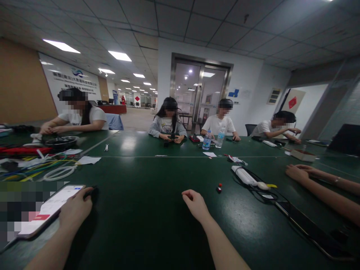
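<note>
My left hand (75, 210) rests on the dark green table beside a smartphone (49, 210) with a lit screen, its fingers bent together at a small black thing (94, 192) that is too dark to name. Out in front of me, my right hand (195, 204) lies on the tabletop with its fingers curled in, and nothing shows in it. A small red, white and dark item (219, 188) lies a short way to its right, apart from the hand.
On the right are a white power strip (244, 175) with black cable, a dark tablet-like device (306, 221) and another person's arms (323, 180). Cables (59, 173) and a paper scrap (88, 160) lie left. Two water bottles (207, 140) stand across, where several people sit.
</note>
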A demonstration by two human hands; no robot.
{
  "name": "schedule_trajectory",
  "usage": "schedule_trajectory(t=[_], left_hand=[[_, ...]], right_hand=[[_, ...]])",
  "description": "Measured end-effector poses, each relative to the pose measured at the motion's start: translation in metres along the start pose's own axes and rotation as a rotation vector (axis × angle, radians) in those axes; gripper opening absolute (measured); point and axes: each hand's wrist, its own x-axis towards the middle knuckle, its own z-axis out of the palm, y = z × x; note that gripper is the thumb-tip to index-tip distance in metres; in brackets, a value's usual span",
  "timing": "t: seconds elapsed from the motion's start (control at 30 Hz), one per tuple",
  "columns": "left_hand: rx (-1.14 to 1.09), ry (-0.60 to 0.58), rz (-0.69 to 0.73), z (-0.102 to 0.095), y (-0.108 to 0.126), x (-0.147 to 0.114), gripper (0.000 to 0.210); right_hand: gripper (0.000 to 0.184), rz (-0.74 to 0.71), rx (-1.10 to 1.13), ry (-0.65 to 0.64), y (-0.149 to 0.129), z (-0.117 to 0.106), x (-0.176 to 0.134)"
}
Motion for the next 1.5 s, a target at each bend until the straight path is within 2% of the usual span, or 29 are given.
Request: schedule_trajectory(t=[0.23,0.47,0.8,1.5], left_hand=[[-0.017,0.016,-0.006,0.0001,-0.0005,-0.0016,0.046],[-0.037,-0.010,0.026,-0.0013,0.0002,-0.0029,0.044],[-0.041,-0.051,-0.006,-0.0069,0.0042,-0.0051,0.045],[-0.031,0.002,0.029,-0.0058,0.0041,-0.0057,0.044]], right_hand=[[0.023,0.004,0.004,-0.013,0.0006,-0.0003,-0.0004],[0.023,-0.010,-0.004,0.005,0.0024,0.0012,0.0012],[0.024,-0.012,0.006,0.011,0.0017,0.0019,0.0018],[0.023,-0.002,0.013,-0.001,0.0002,-0.0002,-0.0014]])
